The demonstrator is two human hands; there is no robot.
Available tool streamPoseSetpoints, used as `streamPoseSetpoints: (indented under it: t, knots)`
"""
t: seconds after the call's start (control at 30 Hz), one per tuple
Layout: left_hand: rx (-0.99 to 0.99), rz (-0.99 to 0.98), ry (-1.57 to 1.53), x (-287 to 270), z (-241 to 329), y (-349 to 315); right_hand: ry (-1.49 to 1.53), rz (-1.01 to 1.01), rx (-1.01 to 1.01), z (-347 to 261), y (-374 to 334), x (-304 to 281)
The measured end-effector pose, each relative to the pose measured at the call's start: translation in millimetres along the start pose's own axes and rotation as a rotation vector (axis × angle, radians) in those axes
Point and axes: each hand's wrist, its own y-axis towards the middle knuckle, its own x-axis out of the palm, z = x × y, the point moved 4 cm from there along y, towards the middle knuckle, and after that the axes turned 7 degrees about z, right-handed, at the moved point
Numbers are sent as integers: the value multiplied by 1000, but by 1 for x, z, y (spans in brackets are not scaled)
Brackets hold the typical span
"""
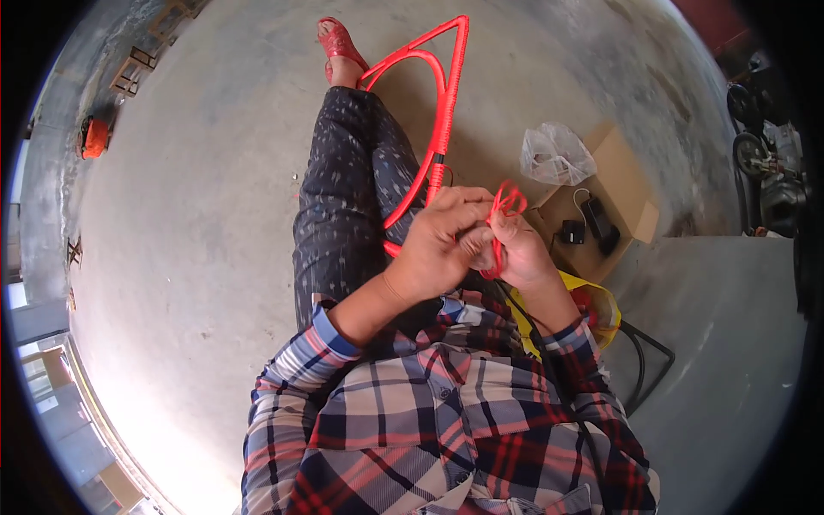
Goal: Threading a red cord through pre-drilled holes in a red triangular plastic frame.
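Note:
My two hands meet above my lap. In my right hand point(524, 251) is a looped bundle of thin red cord point(508, 202), its loops sticking out above and below the fingers. My left hand point(436, 247) is closed against the right one, fingers bent over the cord between them; its exact hold is partly hidden. Beside my legs, a red frame point(455, 90) reaches away from the hands, with a pointed far corner and a curved inner bar. Its straight bar looks tightly wrapped in red, with a short dark band point(439, 159) near my hands.
At the right, an open cardboard box point(625, 193) holds black devices point(596, 221), with a clear plastic bag point(556, 154) beside it. A yellow bag point(605, 313) and a black metal bar point(651, 342) lie near my right forearm. Small wooden stools point(133, 70) stand far left.

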Motion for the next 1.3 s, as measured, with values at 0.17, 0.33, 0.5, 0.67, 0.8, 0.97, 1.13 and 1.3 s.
streamPoseSetpoints:
  t: [0.17, 0.33, 0.5, 0.67, 0.8, 0.97, 1.13, 1.3]
  knots:
    - [-760, 267, -1260, -25, -23, 20, -164, -303, 67, -18, 19, 12]
    - [-403, 323, -540, -94, -63, 37, 115, 16, -40, -49, 50, -38]
    - [-120, -284, 431, -44, -74, 8, -644, 87, -79, -27, 81, -40]
    - [-271, -55, 410, -19, -81, 8, -747, 32, 84, 2, 81, -16]
    - [-8, 85, 454, -31, -77, 18, -787, 163, -220, -32, 61, -39]
    - [-683, 153, -202, -29, -112, 21, -298, 224, -506, -106, 9, -46]
    - [-1016, 114, -586, 5, -134, 12, -331, 87, -384, -97, -18, -39]
    - [-150, 190, 171, -12, -77, 30, -999, 359, -515, -91, -13, -36]
